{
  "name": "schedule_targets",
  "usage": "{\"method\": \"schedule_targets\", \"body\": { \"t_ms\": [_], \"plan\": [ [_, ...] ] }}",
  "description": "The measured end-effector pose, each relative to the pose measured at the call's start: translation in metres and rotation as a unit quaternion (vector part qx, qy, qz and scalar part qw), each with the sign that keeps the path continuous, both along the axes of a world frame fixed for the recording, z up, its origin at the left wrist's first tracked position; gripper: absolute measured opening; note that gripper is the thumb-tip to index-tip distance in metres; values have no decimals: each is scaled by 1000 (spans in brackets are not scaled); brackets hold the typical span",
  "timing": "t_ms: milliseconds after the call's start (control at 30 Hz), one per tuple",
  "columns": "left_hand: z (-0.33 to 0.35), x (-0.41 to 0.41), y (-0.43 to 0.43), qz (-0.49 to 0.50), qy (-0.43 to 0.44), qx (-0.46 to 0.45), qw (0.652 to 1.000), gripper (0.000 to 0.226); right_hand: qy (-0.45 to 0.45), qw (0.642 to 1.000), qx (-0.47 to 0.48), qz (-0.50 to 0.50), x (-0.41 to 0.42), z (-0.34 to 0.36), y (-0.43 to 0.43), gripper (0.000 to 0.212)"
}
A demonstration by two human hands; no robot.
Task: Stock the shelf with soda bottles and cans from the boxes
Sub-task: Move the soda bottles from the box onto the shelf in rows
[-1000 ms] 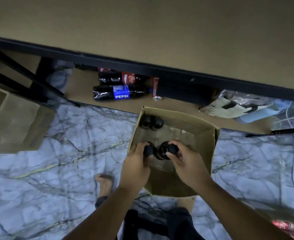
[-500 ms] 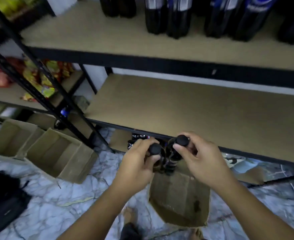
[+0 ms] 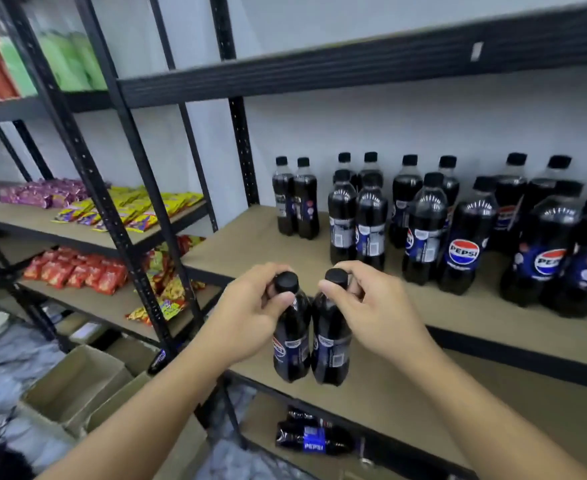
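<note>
My left hand [image 3: 250,313] grips the neck of a small dark Pepsi bottle [image 3: 290,344] just under its black cap. My right hand [image 3: 368,306] grips the neck of a second Pepsi bottle [image 3: 330,351] the same way. Both bottles hang upright and side by side in the air, in front of the shelf's front edge. The tan shelf board [image 3: 247,247] behind them carries several standing Pepsi bottles [image 3: 423,230] in rows toward the right. The board's left front part is bare.
Black metal uprights [image 3: 112,216] separate this rack from a left rack with snack packets [image 3: 77,271]. Open cardboard boxes [image 3: 74,386] sit on the marble floor at lower left. A Pepsi bottle [image 3: 314,441] lies on the bottom shelf. A dark shelf beam [image 3: 354,67] runs overhead.
Both hands have lifted the two bottles out of the floor box up to the height of the stocked shelf. My view has swung up from the floor to the rack.
</note>
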State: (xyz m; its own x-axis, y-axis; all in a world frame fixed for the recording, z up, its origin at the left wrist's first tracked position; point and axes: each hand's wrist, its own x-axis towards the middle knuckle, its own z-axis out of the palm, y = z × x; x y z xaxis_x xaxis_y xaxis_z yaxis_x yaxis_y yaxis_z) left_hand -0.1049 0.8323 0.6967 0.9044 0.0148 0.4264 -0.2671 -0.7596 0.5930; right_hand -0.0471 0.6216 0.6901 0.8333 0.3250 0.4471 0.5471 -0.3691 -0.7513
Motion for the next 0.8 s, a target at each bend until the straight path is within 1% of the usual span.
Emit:
{"method": "schedule_targets", "body": {
  "t_ms": [67, 133, 367, 500, 567, 733, 800],
  "plan": [
    [21, 15, 19, -7, -6, -4, 1000, 27, -17, 1000, -2, -5, 16, 20, 19, 12],
    [40, 33, 40, -10, -8, -3, 1000, 28, -29, 999, -8, -12, 34, 34, 40, 14],
    [84, 116, 127, -28, -6, -20, 999, 22, -44, 996, -12, -70, 104, 66, 132, 22],
    [91, 163, 173, -16, -10, -17, 1000, 17, -50, 994, -27, -98, 143, 78, 187, 23],
    [89, 191, 196, -5, 3, -18, 1000, 16, -48, 992, -33, -109, 165, 81, 214, 21],
    [85, 250, 238, 25, 30, -53, 998, 15, -35, 988, -67, -137, 221, 80, 268, 33],
    [86, 269, 249, 31, 51, -62, 996, 17, -22, 988, -65, -140, 240, 80, 283, 31]
  ]
}}
